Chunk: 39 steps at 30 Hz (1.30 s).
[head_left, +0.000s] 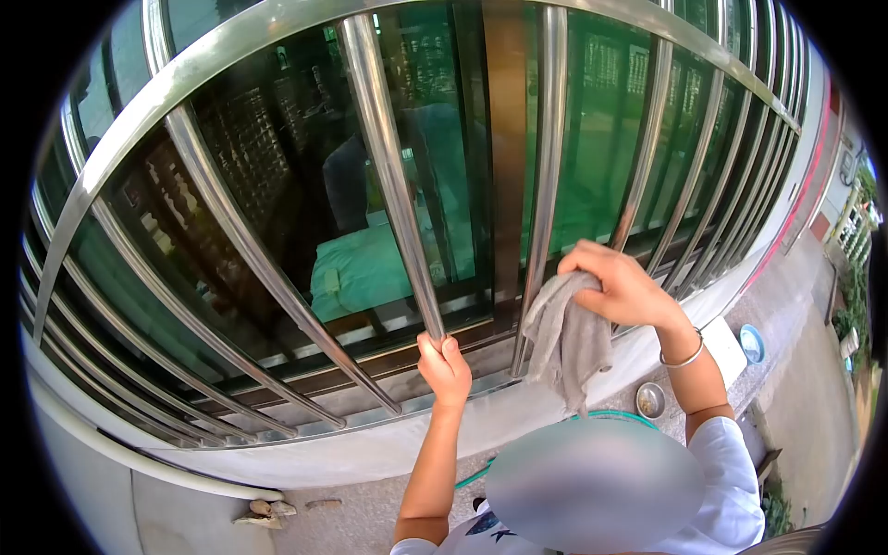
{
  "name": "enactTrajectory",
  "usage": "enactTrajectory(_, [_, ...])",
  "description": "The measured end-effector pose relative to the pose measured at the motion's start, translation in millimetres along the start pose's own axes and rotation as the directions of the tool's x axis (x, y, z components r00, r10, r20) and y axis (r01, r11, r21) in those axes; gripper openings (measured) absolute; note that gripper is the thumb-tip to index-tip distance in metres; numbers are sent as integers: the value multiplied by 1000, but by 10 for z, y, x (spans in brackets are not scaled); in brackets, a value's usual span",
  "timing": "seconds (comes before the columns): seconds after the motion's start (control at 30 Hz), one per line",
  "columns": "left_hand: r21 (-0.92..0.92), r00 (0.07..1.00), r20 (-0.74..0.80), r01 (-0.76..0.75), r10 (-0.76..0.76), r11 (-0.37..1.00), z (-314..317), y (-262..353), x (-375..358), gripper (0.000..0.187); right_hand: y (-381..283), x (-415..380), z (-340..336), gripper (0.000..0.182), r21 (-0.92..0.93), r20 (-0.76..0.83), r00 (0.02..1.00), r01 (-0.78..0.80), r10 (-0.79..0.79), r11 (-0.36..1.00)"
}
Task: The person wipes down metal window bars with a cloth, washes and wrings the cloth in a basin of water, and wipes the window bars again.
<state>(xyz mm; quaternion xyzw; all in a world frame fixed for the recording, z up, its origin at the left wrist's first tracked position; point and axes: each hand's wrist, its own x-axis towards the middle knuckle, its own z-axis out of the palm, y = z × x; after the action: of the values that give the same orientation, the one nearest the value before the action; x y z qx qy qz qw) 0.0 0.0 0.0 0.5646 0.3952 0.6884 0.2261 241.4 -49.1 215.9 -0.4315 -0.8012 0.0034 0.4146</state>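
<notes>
My left hand [444, 370] is closed round the lower end of a vertical steel bar [393, 176] of the window grille. To the right, my right hand [615, 282] grips a grey cloth [564, 338], which hangs down in folds in front of the grille. The cloth is beside another upright bar [548, 157]. Behind the bars is dark and green-tinted window glass [592, 120], split by a brown frame post [507, 139].
A curved steel rail [139, 120] crosses the grille. Below are a pale ledge [370, 449], a metal bowl [650, 400], a blue basin [751, 343], a green hose [476, 474] and some stones [264, 511] on the ground.
</notes>
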Motion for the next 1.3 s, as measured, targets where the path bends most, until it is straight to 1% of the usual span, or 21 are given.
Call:
enactTrajectory(0.03, [9, 1000, -19, -15, 15, 1000, -20, 31, 13, 31, -77, 9, -3, 34, -2, -4, 1000, -10, 10, 1000])
enactTrajectory(0.1, [21, 999, -25, -23, 24, 1000, 77, -2, 3, 30, -146, 299, -228, 30, -115, -583, 783, 184, -216, 976])
enactTrajectory(0.17, [10, 996, -27, -82, 82, 997, 69, -51, -8, 36, -382, 656, -293, 28, -434, -626, 620, 229, -474, 871])
enactTrajectory(0.33, [-113, 999, 35, -1, 5, 994, 56, 76, 8, 33, -237, 1074, 259, 45, -307, -635, 615, 354, -467, 884])
enactTrajectory(0.47, [-91, 999, 33, 12, -9, 996, 49, 99, -10, 32, 66, 141, 873, 47, -160, -500, 812, 254, -300, 954])
enactTrajectory(0.53, [-106, 996, 31, 86, -83, 991, 22, 124, -8, 27, 297, -598, 1267, 42, -33, -276, 945, 172, -174, 985])
enactTrajectory(0.57, [-102, 997, 33, 80, -77, 992, 14, 153, -20, 27, 495, -1047, 1458, 37, -8, 1, 1000, -20, 20, 1000])
enactTrajectory(0.63, [108, 996, 50, 71, -77, 992, -13, 242, -53, 31, 671, -1629, 1577, 33, 72, 412, 875, -310, 255, 948])
enactTrajectory(0.67, [336, 991, 3, -126, 133, 933, 3, 360, -102, 37, 779, -1865, 1635, 34, 137, 553, 773, -451, 310, 882])
enactTrajectory(0.7, [548, 935, 0, -296, 354, 782, 41, 456, -152, 47, 718, -1970, 1605, 32, 237, 496, 777, -551, 388, 800])
enactTrajectory(0.77, [479, 938, 53, -326, 343, 815, 10, 535, -401, 64, 508, -1941, 1402, 30, 348, 444, 780, -604, 441, 717])
enactTrajectory(0.83, [335, 919, 306, -349, 250, 875, 6, 731, -609, 62, 237, -1767, 1184, 35, 805, 284, 811, -492, 511, 332])
enactTrajectory(0.9, [199, 882, 428, -307, 199, 931, 152, 829, -821, 60, -139, -1498, 774, 35, 845, 322, 899, -414, 296, 337])
enactTrajectory(0.93, [-58, 922, 387, 20, 4, 998, 237, 819, -915, 55, -149, -1436, 641, 36, 862, 336, 923, -381, 188, 333])
enactTrajectory(0.97, [-310, 892, 401, 344, -206, 886, 284, 825, -979, 51, -158, -1373, 508, 36, 880, 344, 936, -350, 78, 322])
enactTrajectory(1.0, [-308, 870, 451, 362, -200, 880, 217, 817, -870, 53, -52, -1333, 384, 35, 820, 357, 930, -359, 91, 446])
enactTrajectory(1.03, [-310, 929, 304, 306, -211, 900, 186, 829, -777, 53, 42, -1318, 297, 34, 744, 367, 924, -360, 106, 563])
enactTrajectory(1.1, [-330, 993, 5, 109, -114, 938, 80, 943, -421, 51, 253, -1383, 236, 22, 781, 324, 908, -415, 266, 466])
enactTrajectory(1.17, [-343, 907, -421, -151, -8, 927, 106, 1671, 229, 43, 550, -1542, 194, 22, 877, 191, 871, -358, 452, 321])
enactTrajectory(1.23, [-3, 778, -369, -548, 508, 837, -12, 2022, 865, 39, 730, -1751, 121, 21, 863, 216, 843, -401, 492, 308])
enactTrajectory(1.3, [410, 643, -164, -645, 748, 645, 170, 2412, 1380, 50, 891, -2039, 58, 22, 843, 249, 807, -453, 536, 290])
